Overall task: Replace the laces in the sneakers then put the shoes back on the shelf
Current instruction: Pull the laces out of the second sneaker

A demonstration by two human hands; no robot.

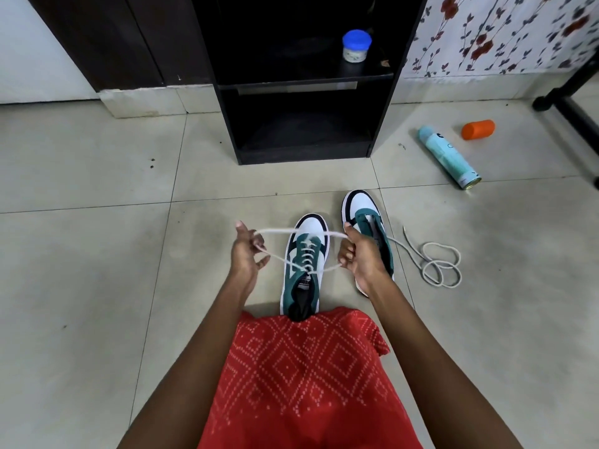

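Stretching out to both sides from the top eyelets of a green and white sneaker (pixel 306 264), a white lace (pixel 275 231) is held pulled out above the shoe. The left hand (pixel 248 251) is curled, with one part of the lace pinched between thumb and fingers; the right hand (pixel 359 254) is closed round the other part, thumb raised. This sneaker is laced along its length and stands on the tiled floor (pixel 97 254) in front of a red patterned garment (pixel 301 377), its toe pointed at a black shelf (pixel 301 92). A second sneaker (pixel 364 215) of the same colours is set just to its right, partly hidden behind the right hand and with no lace seen across its front. A loose lace (pixel 440 264) is coiled on the floor beside it, one end running up to the shoe's side; whether it is threaded cannot be told. On the shelf's middle board a small jar with a blue lid (pixel 356 45) is placed near the right edge. Further right on the floor, a pale blue spray can (pixel 449 157) is laid on its side, with an orange cap (pixel 478 129) near it. A floral cloth (pixel 502 34) is seen at the upper right corner.
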